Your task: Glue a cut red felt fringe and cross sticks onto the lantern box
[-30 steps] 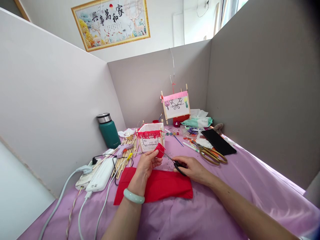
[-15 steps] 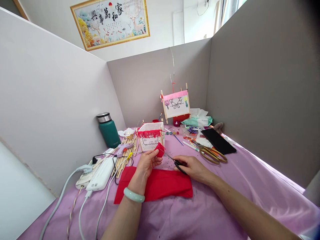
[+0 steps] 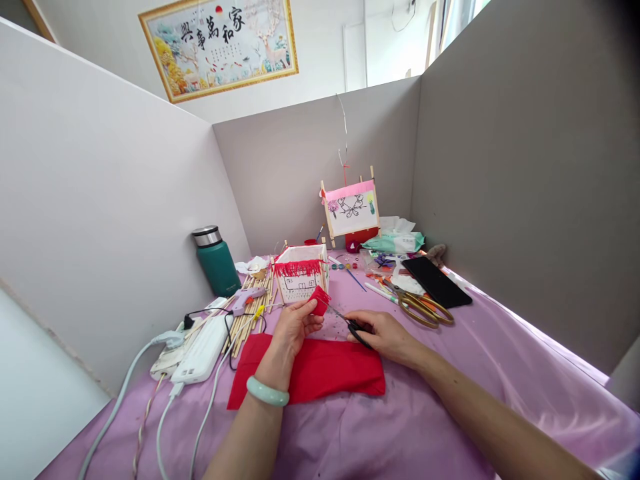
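A small folded piece of red fabric is pinched in my left hand, its right edge cut into thin strips. My right hand grips small black-handled scissors, whose blades point left and meet the fringed edge. Below both hands a larger red cloth lies flat, partly covered by my left wrist. Just beyond stands a white box-shaped lantern with stick corners, a red fringe along its top and a house drawn on its front.
Left are a green bottle, a glue gun, wooden sticks, and a white power bank with cables. Right lie gold-handled scissors and a black phone. A second lantern hangs from a wire behind.
Almost nothing differs. Both hands keep their hold on the red fabric and the scissors, and the view has shifted very slightly.
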